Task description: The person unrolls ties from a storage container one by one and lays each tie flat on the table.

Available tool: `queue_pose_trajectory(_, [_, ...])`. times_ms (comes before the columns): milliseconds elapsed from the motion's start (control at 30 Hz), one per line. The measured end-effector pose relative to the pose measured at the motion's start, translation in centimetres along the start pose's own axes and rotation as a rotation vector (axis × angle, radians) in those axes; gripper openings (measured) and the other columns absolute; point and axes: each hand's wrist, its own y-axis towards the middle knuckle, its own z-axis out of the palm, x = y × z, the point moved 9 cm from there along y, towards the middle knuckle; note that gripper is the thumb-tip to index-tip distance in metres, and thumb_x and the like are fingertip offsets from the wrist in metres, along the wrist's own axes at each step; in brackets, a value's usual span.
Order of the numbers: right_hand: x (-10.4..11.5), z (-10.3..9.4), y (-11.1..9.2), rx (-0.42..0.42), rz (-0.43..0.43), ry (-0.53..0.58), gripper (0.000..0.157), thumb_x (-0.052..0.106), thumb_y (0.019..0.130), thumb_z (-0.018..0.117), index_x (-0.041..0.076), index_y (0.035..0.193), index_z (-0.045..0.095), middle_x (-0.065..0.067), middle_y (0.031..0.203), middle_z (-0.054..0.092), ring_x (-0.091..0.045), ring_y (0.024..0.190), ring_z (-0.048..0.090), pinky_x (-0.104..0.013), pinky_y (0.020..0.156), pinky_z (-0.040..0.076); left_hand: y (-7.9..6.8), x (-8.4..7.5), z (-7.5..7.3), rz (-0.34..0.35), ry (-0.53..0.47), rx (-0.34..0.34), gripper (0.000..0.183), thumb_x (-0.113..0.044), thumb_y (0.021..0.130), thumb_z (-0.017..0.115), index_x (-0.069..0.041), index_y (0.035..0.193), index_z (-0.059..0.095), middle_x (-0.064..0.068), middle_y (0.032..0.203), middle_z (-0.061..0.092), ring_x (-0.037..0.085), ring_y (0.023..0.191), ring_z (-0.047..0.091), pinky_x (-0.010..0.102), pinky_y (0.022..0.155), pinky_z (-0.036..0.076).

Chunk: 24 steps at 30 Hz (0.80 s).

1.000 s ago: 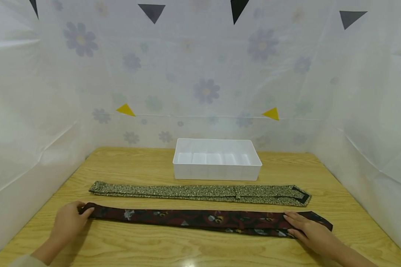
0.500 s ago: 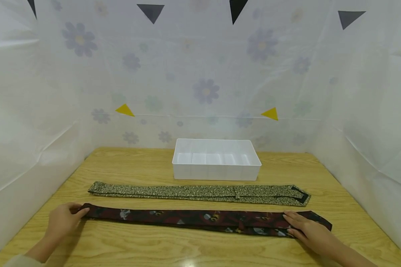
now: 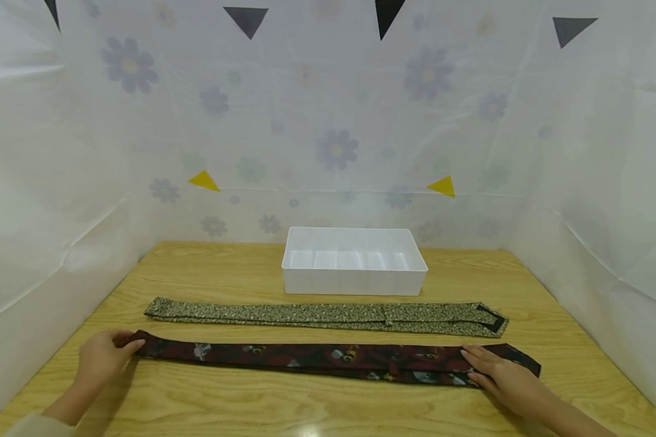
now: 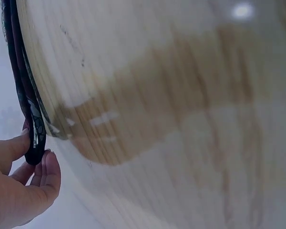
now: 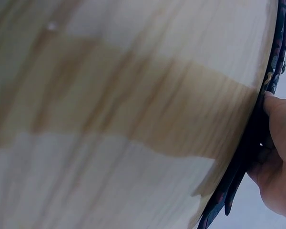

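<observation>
A dark red necktie with a figured print lies folded lengthwise across the front of the table. In the head view my left hand pinches its narrow folded end between thumb and fingers. That grip also shows in the left wrist view, where the looped end of the tie sits between the thumb and fingers of the hand. My right hand rests on the wide end with its fingers laid fairly straight over the cloth. The right wrist view shows this hand against the tie.
Behind the red tie lies a second, olive-patterned necktie, also folded lengthwise. Farther back stands a white plastic box with dividers inside. The wooden table is bounded by white sheeting at the back and sides.
My left hand moved slightly left with the narrow end of the red necktie, which looks drawn straighter. The right hand stays almost in place on the wide end.
</observation>
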Motion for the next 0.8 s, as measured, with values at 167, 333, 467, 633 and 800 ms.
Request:
queue_pose_trajectory(167, [0.15, -0.02, 0.1, 0.001, 0.002, 0.008, 0.044, 0.027, 0.09, 0.058, -0.002, 0.122, 0.059, -0.024, 0.125, 0.056, -0.036, 0.099, 0.062, -0.034, 0.068, 0.055, 0.14, 0.1, -0.24, -0.002, -0.004, -0.017, 0.039, -0.016, 0.085, 0.066, 0.018, 0.102, 0.059, 0.032, 0.091, 0.064, 0.045, 0.082, 0.06, 0.052, 0.072, 0.046])
queue_pose_trajectory(333, [0.35, 0.14, 0.24, 0.013, -0.011, 0.023, 0.044, 0.027, 0.09, 0.057, -0.003, 0.123, 0.058, -0.026, 0.126, 0.055, -0.033, 0.096, 0.064, -0.032, 0.066, 0.055, 0.24, 0.44, -0.28, -0.011, -0.008, -0.022, 0.038, -0.015, 0.085, 0.066, 0.018, 0.103, 0.058, 0.032, 0.092, 0.064, 0.045, 0.083, 0.059, 0.053, 0.074, 0.044])
queue_pose_trajectory(467, [0.56, 0.18, 0.35, 0.002, -0.02, 0.016, 0.043, 0.027, 0.091, 0.057, -0.002, 0.122, 0.059, -0.025, 0.126, 0.055, -0.034, 0.096, 0.063, -0.033, 0.066, 0.055, 0.25, 0.5, -0.45, 0.0, -0.005, -0.044, 0.036, -0.013, 0.085, 0.066, 0.017, 0.102, 0.059, 0.031, 0.091, 0.064, 0.046, 0.083, 0.059, 0.053, 0.073, 0.044])
queue_pose_trajectory(633, [0.83, 0.23, 0.41, -0.007, -0.029, 0.002, 0.041, 0.025, 0.09, 0.057, -0.002, 0.122, 0.059, -0.025, 0.125, 0.056, -0.034, 0.095, 0.064, -0.033, 0.066, 0.055, 0.26, 0.41, -0.64, 0.01, -0.002, -0.06, 0.034, -0.011, 0.085, 0.065, 0.018, 0.102, 0.059, 0.032, 0.091, 0.064, 0.048, 0.085, 0.057, 0.053, 0.074, 0.043])
queue_pose_trajectory(800, [0.94, 0.31, 0.37, -0.007, -0.074, -0.029, 0.039, 0.022, 0.09, 0.058, -0.001, 0.121, 0.06, -0.026, 0.123, 0.057, -0.03, 0.09, 0.065, -0.029, 0.063, 0.055, 0.28, 0.4, -0.58, 0.026, 0.012, -0.06, 0.033, -0.011, 0.084, 0.066, 0.018, 0.1, 0.059, 0.032, 0.089, 0.064, 0.047, 0.083, 0.058, 0.053, 0.073, 0.043])
